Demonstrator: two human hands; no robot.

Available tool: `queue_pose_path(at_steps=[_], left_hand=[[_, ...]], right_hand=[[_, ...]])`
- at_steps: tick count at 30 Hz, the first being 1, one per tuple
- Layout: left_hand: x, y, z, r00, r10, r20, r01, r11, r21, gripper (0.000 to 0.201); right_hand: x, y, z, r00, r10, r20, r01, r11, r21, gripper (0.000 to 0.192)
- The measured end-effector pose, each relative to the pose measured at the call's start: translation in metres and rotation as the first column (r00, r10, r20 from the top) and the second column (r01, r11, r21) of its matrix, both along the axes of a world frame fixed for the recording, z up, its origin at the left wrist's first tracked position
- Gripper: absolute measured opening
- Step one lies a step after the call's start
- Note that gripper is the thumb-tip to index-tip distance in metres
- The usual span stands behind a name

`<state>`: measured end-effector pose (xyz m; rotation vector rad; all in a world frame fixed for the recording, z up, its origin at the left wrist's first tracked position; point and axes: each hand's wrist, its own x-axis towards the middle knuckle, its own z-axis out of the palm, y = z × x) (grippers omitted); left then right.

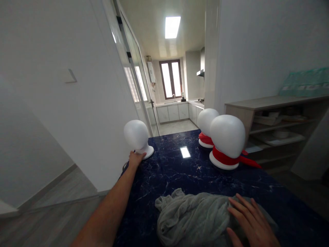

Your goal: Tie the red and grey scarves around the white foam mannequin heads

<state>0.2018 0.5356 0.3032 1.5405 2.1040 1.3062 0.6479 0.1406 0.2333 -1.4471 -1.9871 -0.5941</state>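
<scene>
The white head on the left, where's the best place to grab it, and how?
Probably around its narrow neck, just above the flared base, coming from the near side, where the left hand is. The white head is big, round and smooth on top, so fingers might slip there; the slimmer neck should be easier to wrap them around.

Gloss Against Soft Weave

A glossy, marble-like finish is carried by the tabletop (a sharp reflection is thrown back). The head forms are finished smooth, plastic-looking. Thin, crinkled fabric is seen in the grey cloth, matt fabric in the red bands.
</scene>
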Motion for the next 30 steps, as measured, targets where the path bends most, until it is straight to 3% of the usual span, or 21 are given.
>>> queue_pose_path(at_steps=[4, 6, 7, 8, 10, 11, 12, 14, 17, 20, 22, 25, 27, 29, 30], left_hand=[[0.032, -0.051, -0.001, 0.996, 0.076, 0.051, -0.072, 0.995, -0.070, 0.077], [0.058, -0.096, -0.001, 0.997, -0.062, 0.048, 0.064, 0.997, -0.041, 0.072], [0.072, -0.123, 0.000, 0.960, -0.275, 0.044, 0.276, 0.961, -0.021, 0.069], [0.085, -0.152, 0.002, 0.865, -0.501, 0.030, 0.502, 0.864, -0.039, 0.068], [0.107, -0.208, 0.007, 0.605, -0.796, -0.024, 0.787, 0.602, -0.137, 0.077], [0.115, -0.234, 0.010, 0.477, -0.877, -0.065, 0.855, 0.480, -0.196, 0.088], [0.121, -0.255, 0.014, 0.389, -0.917, -0.092, 0.883, 0.399, -0.248, 0.100], [0.125, -0.285, 0.020, 0.290, -0.948, -0.127, 0.889, 0.316, -0.330, 0.114], [0.120, -0.299, 0.024, 0.291, -0.939, -0.185, 0.866, 0.341, -0.366, 0.100], [0.111, -0.294, 0.026, 0.335, -0.914, -0.229, 0.845, 0.399, -0.355, 0.065], [0.105, -0.290, 0.028, 0.351, -0.908, -0.229, 0.839, 0.413, -0.354, 0.055], [0.092, -0.293, 0.033, 0.356, -0.914, -0.195, 0.825, 0.405, -0.394, 0.044], [0.082, -0.296, 0.037, 0.344, -0.922, -0.181, 0.823, 0.388, -0.415, 0.048], [0.077, -0.291, 0.039, 0.367, -0.912, -0.182, 0.839, 0.409, -0.360, 0.057], [0.077, -0.284, 0.039, 0.408, -0.895, -0.178, 0.844, 0.445, -0.301, 0.057]], right_hand=[[-0.003, -0.002, 0.005, 1.000, -0.002, -0.030, -0.001, 0.997, -0.082, 0.049], [-0.005, -0.003, 0.007, 0.998, 0.004, -0.057, -0.011, 0.991, -0.132, 0.050], [-0.005, -0.004, 0.007, 0.998, 0.006, -0.070, -0.017, 0.988, -0.155, 0.051], [-0.006, -0.004, 0.007, 0.997, 0.009, -0.080, -0.023, 0.985, -0.171, 0.052], [-0.005, -0.003, 0.008, 0.996, 0.014, -0.089, -0.031, 0.980, -0.195, 0.058], [-0.004, -0.002, 0.008, 0.996, 0.015, -0.089, -0.033, 0.978, -0.206, 0.062], [-0.002, 0.000, 0.009, 0.996, 0.014, -0.086, -0.033, 0.974, -0.224, 0.068], [0.006, 0.003, 0.011, 0.997, -0.001, -0.083, -0.023, 0.960, -0.280, 0.084], [0.022, 0.008, 0.016, 0.993, -0.047, -0.106, 0.001, 0.919, -0.394, 0.094], [0.030, 0.013, 0.026, 0.983, -0.050, -0.177, -0.041, 0.880, -0.474, 0.068], [0.030, 0.017, 0.035, 0.972, -0.012, -0.235, -0.110, 0.860, -0.499, 0.050], [0.037, 0.029, 0.054, 0.931, 0.068, -0.359, -0.255, 0.824, -0.505, 0.045], [0.054, 0.046, 0.070, 0.872, 0.035, -0.489, -0.269, 0.868, -0.418, 0.053], [0.078, 0.072, 0.089, 0.774, -0.059, -0.630, -0.120, 0.964, -0.238, 0.072], [0.090, 0.088, 0.098, 0.716, -0.095, -0.692, -0.005, 0.990, -0.141, 0.085]])
